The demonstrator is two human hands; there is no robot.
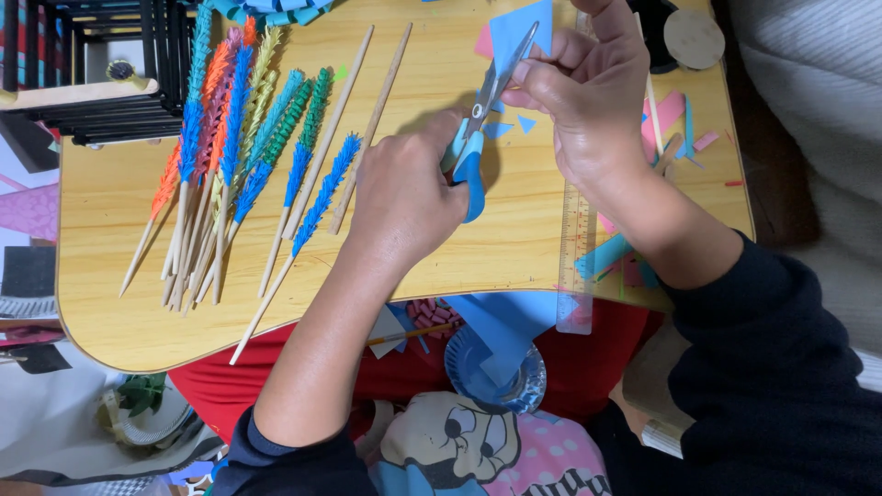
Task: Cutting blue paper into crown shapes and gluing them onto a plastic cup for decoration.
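Left hand (404,197) fingers grip blue scissors (480,129), blades cutting blue paper (519,32) pinched by right hand (588,101) fingers. Paper-wrapped sticks (248,156) crowd the bench (110,276) left; ruler (576,257) overhangs the near edge.

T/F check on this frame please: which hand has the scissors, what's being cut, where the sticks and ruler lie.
1. The left hand holds the blue-handled scissors. True.
2. The right hand holds a red sheet. False: it holds a blue paper piece, which the blades meet.
3. The paper-wrapped sticks lie on the wooden table, to the left of the hands. True.
4. The clear ruler stands upright in a cup. False: it lies flat on the table, under the right forearm.
5. All sticks are wrapped. False: two bare sticks lie beside them.
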